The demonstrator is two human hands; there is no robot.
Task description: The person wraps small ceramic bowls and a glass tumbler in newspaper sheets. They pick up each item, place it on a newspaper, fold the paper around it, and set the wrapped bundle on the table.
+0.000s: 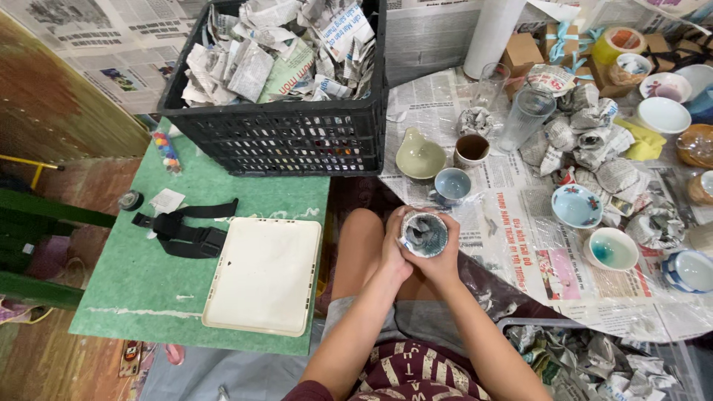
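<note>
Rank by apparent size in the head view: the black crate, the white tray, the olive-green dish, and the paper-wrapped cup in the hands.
1. black crate
2. white tray
3. olive-green dish and paper-wrapped cup: these look about alike, and the cup sits nearer the camera, so I won't rank them.

The green counter (141, 275) carries a white tray (264, 275), a black strap (182, 230) and a black crate (286, 134).

Bright, even indoor light from overhead, soft shadows only; faint glare on the white tray (264, 275), sharp focus at centre, wide-angle bending at the edges.
</note>
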